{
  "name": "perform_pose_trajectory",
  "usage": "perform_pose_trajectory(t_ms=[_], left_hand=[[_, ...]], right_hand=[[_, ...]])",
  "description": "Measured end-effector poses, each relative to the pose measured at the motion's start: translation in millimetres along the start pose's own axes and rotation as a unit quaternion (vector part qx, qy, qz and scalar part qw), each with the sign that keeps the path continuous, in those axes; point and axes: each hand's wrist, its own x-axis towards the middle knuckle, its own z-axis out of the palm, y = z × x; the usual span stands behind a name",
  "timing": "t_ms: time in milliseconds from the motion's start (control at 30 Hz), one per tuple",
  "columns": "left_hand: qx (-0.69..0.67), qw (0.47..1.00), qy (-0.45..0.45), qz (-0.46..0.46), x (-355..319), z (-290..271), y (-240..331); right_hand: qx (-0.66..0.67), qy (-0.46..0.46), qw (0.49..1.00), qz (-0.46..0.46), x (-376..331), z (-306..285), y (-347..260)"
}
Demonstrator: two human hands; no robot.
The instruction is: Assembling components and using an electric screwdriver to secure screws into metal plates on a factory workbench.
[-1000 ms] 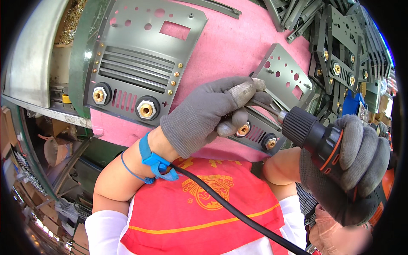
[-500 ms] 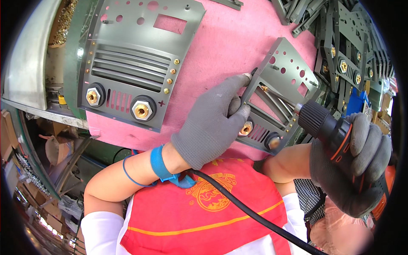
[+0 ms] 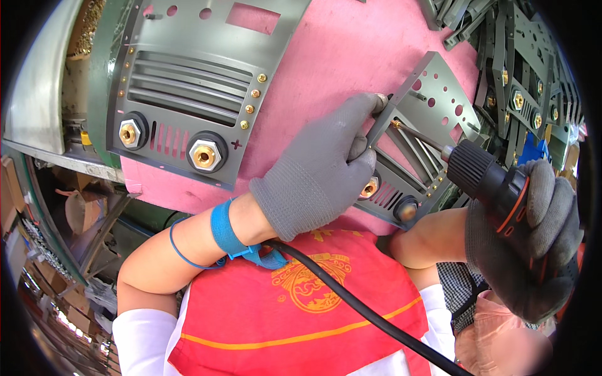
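Observation:
My gloved left hand (image 3: 320,163) is closed on the left edge of a tilted grey metal panel (image 3: 446,103), its thumb and fingers at the bent flange. My gloved right hand (image 3: 533,244) is wrapped around a black and orange power screwdriver (image 3: 480,172). The long bit (image 3: 421,136) reaches over the panel's slots to a small brass screw (image 3: 396,124) by the left flange. A brass-centred socket (image 3: 370,188) shows beside my left fingers, and a dark round one (image 3: 406,211) sits near the lower corner.
Another grey panel (image 3: 188,41) with two hex-nut sockets lies at left on the pink mat (image 3: 338,53). Several similar panels (image 3: 533,44) are stacked at the far right. A black cable (image 3: 351,299) crosses my red apron (image 3: 251,313). Another person's pink clothing (image 3: 489,319) shows at lower right.
The view has shifted a little. The tilted panel, my left hand and the screwdriver sit slightly farther up and right, while the bit stays at the same brass screw.

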Motion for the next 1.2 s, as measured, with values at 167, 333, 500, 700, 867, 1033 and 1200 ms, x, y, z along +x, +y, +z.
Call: perform_pose_trajectory(t_ms=[167,333,500,700,867,1033,1200], left_hand=[[0.089,0.993,0.068,0.033,0,8,0],[0.109,0.986,0.121,0.03,-7,14,-5],[0.086,0.984,0.142,0.062,-8,16,-13],[0.073,0.986,0.137,0.057,-7,17,-13],[0.081,0.991,0.098,0.044,-10,12,-8],[0.01,0.996,0.082,0.024,-17,-5,3],[-0.206,0.978,0.024,-0.021,-16,-22,8]], right_hand=[[-0.021,-0.009,0.999,0.022,0,1,-2],[-0.072,-0.018,0.993,0.093,-4,9,-3],[-0.087,-0.047,0.975,0.201,-6,24,-3],[-0.082,-0.151,0.963,0.209,5,30,8],[-0.08,-0.179,0.967,0.16,12,30,17],[-0.07,-0.161,0.97,0.166,10,33,18],[-0.07,-0.157,0.973,0.154,14,31,17]])
